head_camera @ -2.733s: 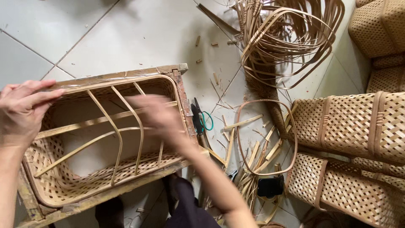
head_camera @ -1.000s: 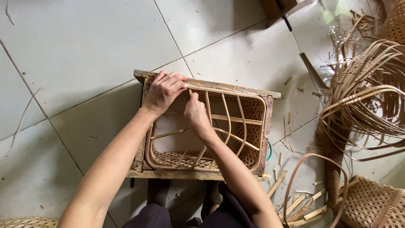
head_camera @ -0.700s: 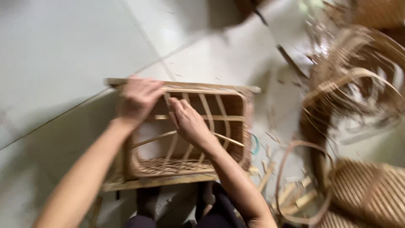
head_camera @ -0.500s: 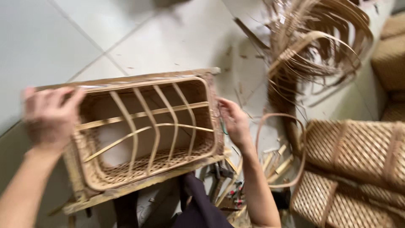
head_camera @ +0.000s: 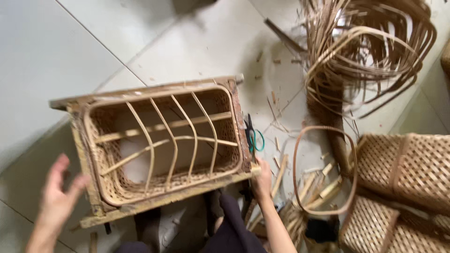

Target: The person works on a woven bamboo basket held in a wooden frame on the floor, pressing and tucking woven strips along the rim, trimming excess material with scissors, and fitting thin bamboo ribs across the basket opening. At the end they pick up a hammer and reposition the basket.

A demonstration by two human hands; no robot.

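A half-made basket (head_camera: 164, 145) is seen on a wooden frame (head_camera: 154, 204) on the tiled floor (head_camera: 70, 51). The frame's near right corner is touched by the right hand (head_camera: 261, 178); how far it is closed cannot be told. The left hand (head_camera: 58, 197) is held open beside the frame's left end, with nothing in it. Scissors (head_camera: 253, 136) are seen just right of the frame. Cane strips (head_camera: 365, 51) and finished baskets (head_camera: 403, 164) are seen farther right.
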